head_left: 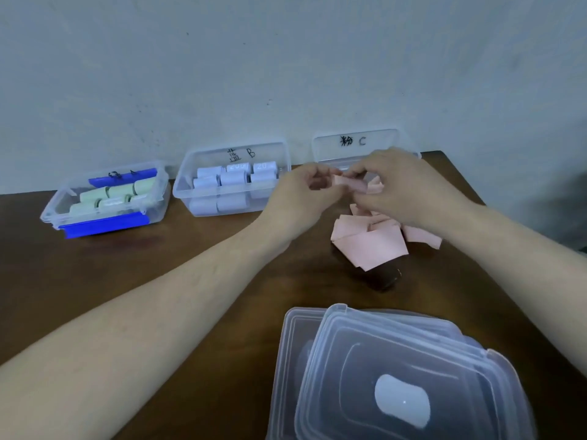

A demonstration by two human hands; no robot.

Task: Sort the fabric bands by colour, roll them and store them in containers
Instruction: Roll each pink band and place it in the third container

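both hands pinch one pink band, rolling it up
left hand [305, 188] and right hand [400, 185] hold the pink band [349, 183] over its pile [368, 242], near the pink container [355, 144].

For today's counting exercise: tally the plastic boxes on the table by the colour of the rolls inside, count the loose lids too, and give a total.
Box of green rolls: 1
Box of blue rolls: 1
Box marked C, contents hidden behind the hands: 1
Loose clear lids, stacked at the near edge: 2 at least
Total: 5 plastic pieces
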